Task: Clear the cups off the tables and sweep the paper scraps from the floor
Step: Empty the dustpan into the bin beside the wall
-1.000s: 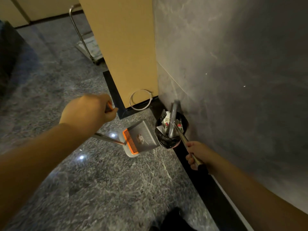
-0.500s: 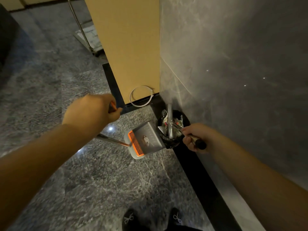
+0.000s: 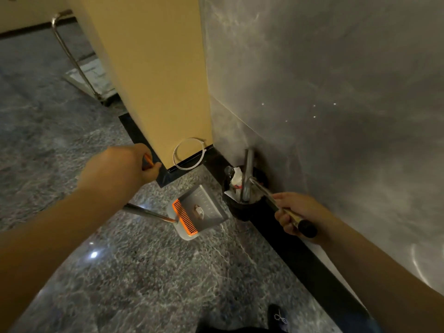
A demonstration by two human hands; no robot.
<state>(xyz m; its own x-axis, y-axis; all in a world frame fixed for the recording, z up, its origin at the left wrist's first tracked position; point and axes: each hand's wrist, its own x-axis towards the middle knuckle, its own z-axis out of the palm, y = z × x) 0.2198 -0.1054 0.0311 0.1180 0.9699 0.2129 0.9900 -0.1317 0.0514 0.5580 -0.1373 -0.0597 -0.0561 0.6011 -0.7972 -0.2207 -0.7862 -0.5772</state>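
Marble floor point(image 3: 144, 284) — dustpan point(image 3: 199, 212) mouth twd bin point(image 3: 242, 207), handle back-left.

Glossy stone floor point(image 3: 149, 280) — shiny metal handle point(image 3: 149, 213), plastic dustpan point(image 3: 204, 212).

A: Dustpan point(image 3: 200, 212)?
B: Grey, orange comb teeth, mouth tilted toward the black bin point(image 3: 242, 203); one paper scrap point(image 3: 198, 209) inside.
A: Bin?
B: Just beside the dustpan, holding crumpled paper waste point(image 3: 236, 179).
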